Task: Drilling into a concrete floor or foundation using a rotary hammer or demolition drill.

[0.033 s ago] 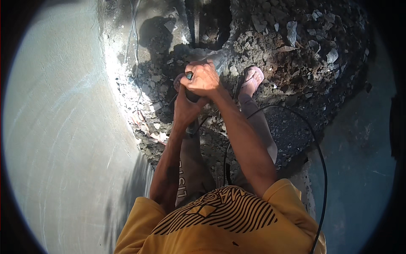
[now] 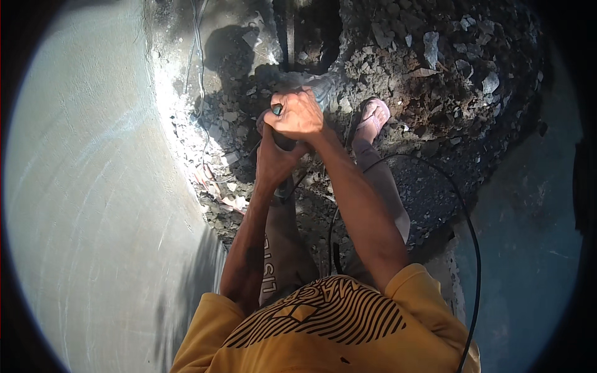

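A wall (image 2: pixel 93 186) stands left; rubble (image 2: pixel 429 93) lies ahead and right. Between wall and right foot (image 2: pixel 369 124), the right hand (image 2: pixel 300 113) sits beyond the left hand (image 2: pixel 273 163), both on a tool (image 2: pixel 285 142). A cable (image 2: pixel 476 248) curves down the right side.

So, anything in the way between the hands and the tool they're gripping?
Nothing visible: the right hand and left hand are both directly on the dark tool. The black cable loops out to the right, not between hands and tool. Contact under the fingers is hidden.
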The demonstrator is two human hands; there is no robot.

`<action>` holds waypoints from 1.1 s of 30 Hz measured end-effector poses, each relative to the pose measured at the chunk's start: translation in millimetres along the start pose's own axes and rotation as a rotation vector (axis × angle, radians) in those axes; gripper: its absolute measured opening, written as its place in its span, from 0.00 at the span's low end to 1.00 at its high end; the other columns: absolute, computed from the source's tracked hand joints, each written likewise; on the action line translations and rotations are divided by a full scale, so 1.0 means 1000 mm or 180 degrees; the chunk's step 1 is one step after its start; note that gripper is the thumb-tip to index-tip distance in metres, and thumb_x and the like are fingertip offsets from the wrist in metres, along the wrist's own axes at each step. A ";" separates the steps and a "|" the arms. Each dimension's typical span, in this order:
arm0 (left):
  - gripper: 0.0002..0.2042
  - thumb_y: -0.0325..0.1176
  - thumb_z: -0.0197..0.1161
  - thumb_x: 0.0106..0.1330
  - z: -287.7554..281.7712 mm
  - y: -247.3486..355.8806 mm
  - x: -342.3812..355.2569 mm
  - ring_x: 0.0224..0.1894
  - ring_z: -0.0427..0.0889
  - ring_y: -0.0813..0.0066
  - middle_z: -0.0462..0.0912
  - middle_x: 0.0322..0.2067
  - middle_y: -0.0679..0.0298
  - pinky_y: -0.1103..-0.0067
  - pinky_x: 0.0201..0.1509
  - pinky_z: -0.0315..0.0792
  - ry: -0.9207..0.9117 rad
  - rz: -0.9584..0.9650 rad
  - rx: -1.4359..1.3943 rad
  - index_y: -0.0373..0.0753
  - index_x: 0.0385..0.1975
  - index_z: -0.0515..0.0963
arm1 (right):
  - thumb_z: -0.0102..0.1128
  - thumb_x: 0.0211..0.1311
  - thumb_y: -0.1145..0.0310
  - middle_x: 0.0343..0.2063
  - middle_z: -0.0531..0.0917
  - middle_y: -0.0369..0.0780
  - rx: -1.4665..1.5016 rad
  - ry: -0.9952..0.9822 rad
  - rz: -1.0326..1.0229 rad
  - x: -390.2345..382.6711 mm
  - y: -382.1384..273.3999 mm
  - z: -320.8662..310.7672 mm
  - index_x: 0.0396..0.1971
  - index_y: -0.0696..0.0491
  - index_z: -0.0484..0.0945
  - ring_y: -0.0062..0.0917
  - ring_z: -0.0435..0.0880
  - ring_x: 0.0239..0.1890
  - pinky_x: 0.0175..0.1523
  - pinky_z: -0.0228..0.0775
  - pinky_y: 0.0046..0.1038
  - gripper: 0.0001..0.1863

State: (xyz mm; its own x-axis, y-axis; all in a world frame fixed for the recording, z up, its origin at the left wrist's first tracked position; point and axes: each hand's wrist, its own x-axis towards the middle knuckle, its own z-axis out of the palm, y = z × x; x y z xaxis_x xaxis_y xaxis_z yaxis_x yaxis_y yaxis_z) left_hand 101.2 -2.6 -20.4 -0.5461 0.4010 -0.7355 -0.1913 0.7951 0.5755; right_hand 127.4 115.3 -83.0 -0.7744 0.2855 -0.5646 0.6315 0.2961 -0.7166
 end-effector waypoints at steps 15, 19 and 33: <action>0.26 0.29 0.67 0.46 -0.035 -0.024 0.064 0.44 0.84 0.52 0.83 0.36 0.51 0.67 0.49 0.75 -0.0102 0.0670 0.0145 0.42 0.49 0.72 | 0.64 0.44 0.50 0.32 0.86 0.50 0.0231 0.0241 0.0468 0.041 -0.016 0.006 0.40 0.50 0.85 0.48 0.84 0.42 0.55 0.69 0.43 0.24; 0.27 0.28 0.66 0.46 -0.039 -0.031 0.071 0.45 0.84 0.52 0.84 0.38 0.51 0.68 0.48 0.76 -0.0223 0.0927 0.0133 0.42 0.51 0.72 | 0.62 0.47 0.53 0.26 0.84 0.52 0.0245 0.0463 0.0351 0.042 -0.019 0.004 0.36 0.55 0.84 0.48 0.85 0.34 0.43 0.77 0.39 0.22; 0.22 0.28 0.67 0.51 -0.025 -0.038 0.077 0.43 0.84 0.49 0.84 0.37 0.53 0.66 0.44 0.77 -0.0089 0.2553 0.0711 0.43 0.48 0.72 | 0.63 0.43 0.52 0.33 0.84 0.54 0.0370 0.0623 0.0247 0.035 0.009 0.013 0.34 0.50 0.84 0.52 0.82 0.39 0.52 0.70 0.45 0.21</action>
State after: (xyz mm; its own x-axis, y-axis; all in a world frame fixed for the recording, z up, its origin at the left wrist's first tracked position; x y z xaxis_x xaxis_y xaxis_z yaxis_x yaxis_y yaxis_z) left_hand 46.1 -13.5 -89.7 -0.4267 0.8931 -0.1427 0.4153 0.3336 0.8463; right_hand 105.6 115.9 -115.0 -0.6946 0.4779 -0.5378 0.6716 0.1627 -0.7228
